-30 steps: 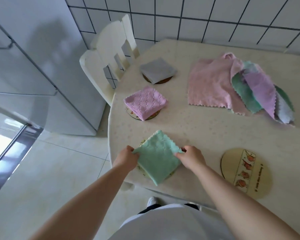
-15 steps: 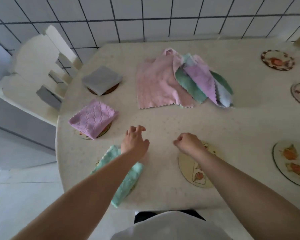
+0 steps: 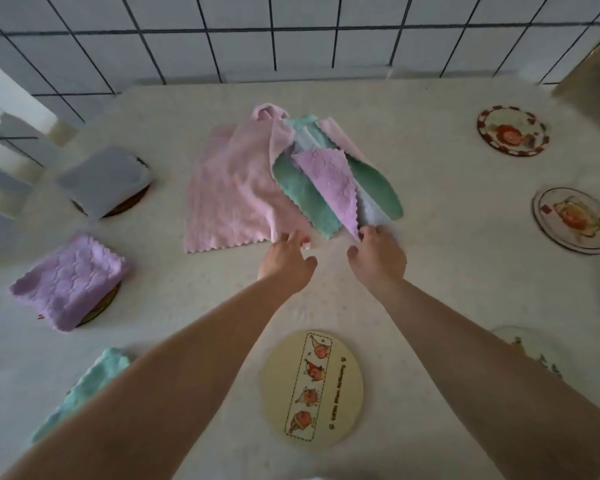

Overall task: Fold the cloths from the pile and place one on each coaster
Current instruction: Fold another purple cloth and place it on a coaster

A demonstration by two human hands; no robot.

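Two hands at your cloth pile (image 3: pixel 284 174), your left hand (image 3: pixel 286 259) loose-fingered on the pink cloth (image 3: pixel 229 199), right hand (image 3: pixel 378 254) pinching the lilac cloth (image 3: pixel 329 178) corner, bare coaster (image 3: pixel 312 388) near you on the bench (image 3: pixel 465 271).

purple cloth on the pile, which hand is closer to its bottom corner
Right. The right hand has its fingertips at the lower tip of the purple cloth. The left hand is off to that tip's left, at the pink cloth edge.

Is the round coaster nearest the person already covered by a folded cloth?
No, the wooden coaster between the forearms lies bare, its printed strip fully visible, with no cloth on it.
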